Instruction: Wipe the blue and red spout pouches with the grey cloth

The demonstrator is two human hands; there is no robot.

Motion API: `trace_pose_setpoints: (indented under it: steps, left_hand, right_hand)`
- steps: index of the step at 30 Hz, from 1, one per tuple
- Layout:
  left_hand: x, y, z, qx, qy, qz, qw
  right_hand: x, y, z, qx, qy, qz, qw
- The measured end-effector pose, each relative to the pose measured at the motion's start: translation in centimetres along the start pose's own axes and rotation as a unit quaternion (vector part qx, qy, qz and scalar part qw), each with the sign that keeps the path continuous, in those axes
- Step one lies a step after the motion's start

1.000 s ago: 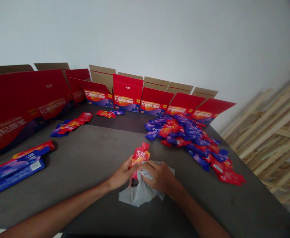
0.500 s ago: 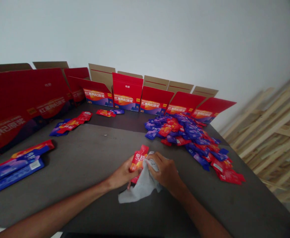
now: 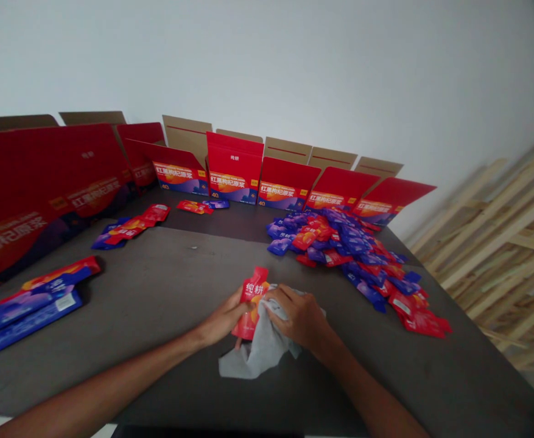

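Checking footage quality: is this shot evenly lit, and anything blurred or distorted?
Head view: lighting is soft and even. The wooden slats at right are blurred, and the wide lens bends the red cartons at left. The pouch in the left hand looks sharp.

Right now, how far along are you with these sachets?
Seemingly done: the overlapped sachet rows at the table's left. In hand: your left hand grips a red sachet while your right hand presses a grey cloth on it. Remaining: the heap of red and blue sachets on the right.
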State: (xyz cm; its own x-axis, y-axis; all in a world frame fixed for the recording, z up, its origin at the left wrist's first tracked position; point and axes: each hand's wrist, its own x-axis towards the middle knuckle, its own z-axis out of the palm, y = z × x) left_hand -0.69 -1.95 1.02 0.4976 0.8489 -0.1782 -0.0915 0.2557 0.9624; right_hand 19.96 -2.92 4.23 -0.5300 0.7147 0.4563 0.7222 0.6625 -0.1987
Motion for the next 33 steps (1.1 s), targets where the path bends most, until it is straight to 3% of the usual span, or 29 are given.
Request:
trace_pose_setpoints:
  steps: [4, 11, 13, 18, 21, 27, 30, 33]
  left_hand:
    - [-0.1, 0.0, 0.0, -0.034, -0.011, -0.021, 0.999]
    - [-0.5, 0.5, 0.4, -0.006, 0.012, 0.015, 1.000]
    - [-0.5, 0.6, 0.3, 0.017, 0.003, 0.000, 1.000]
    - [-1.0, 0.8, 0.2, 0.072, -0.023, -0.041, 0.996]
    - [-1.2, 1.1, 0.3, 0.074, -0.044, -0.059, 0.995]
    - [-1.0, 1.5, 0.4, 0.074, -0.003, 0.059, 0.996]
    - [-0.8, 1.1, 0.3, 0.072, -0.010, 0.071, 0.995]
    - [-0.8, 0.8, 0.1, 0.073, -0.035, 0.060, 0.995]
  right_hand:
    - [0.1, 0.1, 0.0, 0.009, -0.015, 0.006, 1.000]
    - [-0.1, -0.9, 0.4, 0.021, -0.115, -0.103, 0.988]
    - [-0.1, -0.9, 0.5, 0.014, -0.105, -0.087, 0.991]
    - [0.1, 0.3, 0.4, 0.008, 0.000, 0.049, 0.999]
    - [0.1, 0.7, 0.3, 0.018, 0.025, 0.075, 0.997]
    - [0.0, -0.3, 0.5, 0.031, -0.040, -0.030, 0.998]
    - [-0.1, -1.2, 0.7, 0.011, -0.088, -0.085, 0.992]
    - [-0.2, -1.6, 0.8, -0.004, -0.090, -0.080, 0.993]
